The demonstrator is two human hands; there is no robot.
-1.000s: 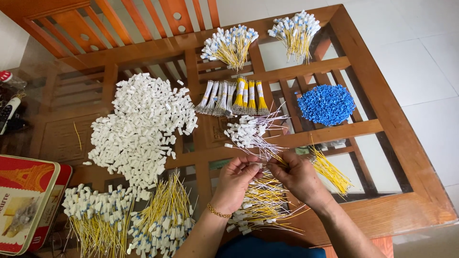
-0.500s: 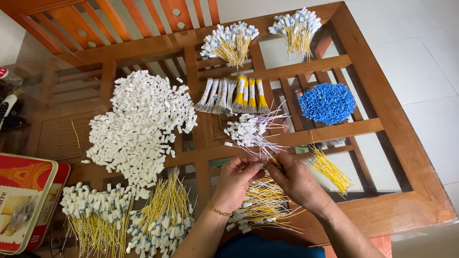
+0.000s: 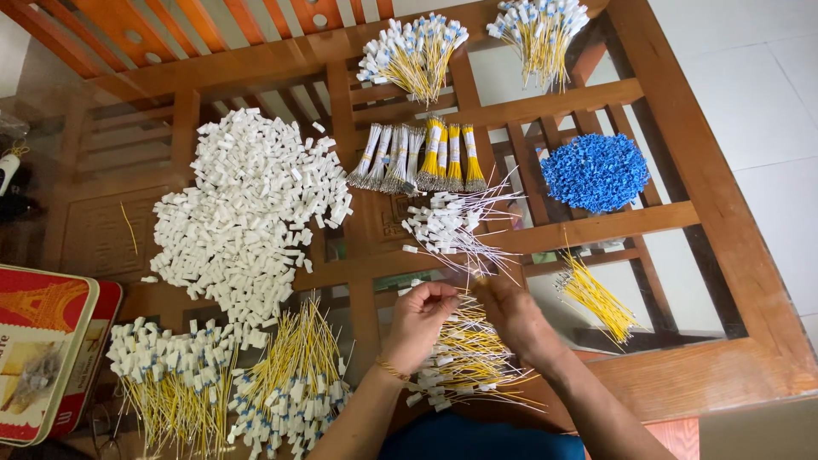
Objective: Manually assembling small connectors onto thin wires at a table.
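My left hand (image 3: 423, 319) and my right hand (image 3: 509, 311) meet over the glass table top, fingertips together, pinching something small between them; what it is I cannot tell. Under both hands lies a loose bunch of yellow wires with white connectors (image 3: 464, 362). Just beyond the hands is a small heap of white wires with white connectors (image 3: 447, 226). A bare bundle of yellow wires (image 3: 596, 294) lies to the right of my right hand. A big pile of loose white connectors (image 3: 247, 213) spreads to the left.
Blue connectors (image 3: 595, 170) are heaped at right. Taped wire bundles (image 3: 417, 158) lie in the middle. Finished yellow wire bunches sit far back (image 3: 413, 55) (image 3: 537, 30) and near left (image 3: 175, 383) (image 3: 294, 383). A red tin box (image 3: 43, 349) stands at the left edge. The wooden table frame (image 3: 707, 358) runs along the right.
Both hands stay together at the same spot, with only small finger movements. The piles have not moved.
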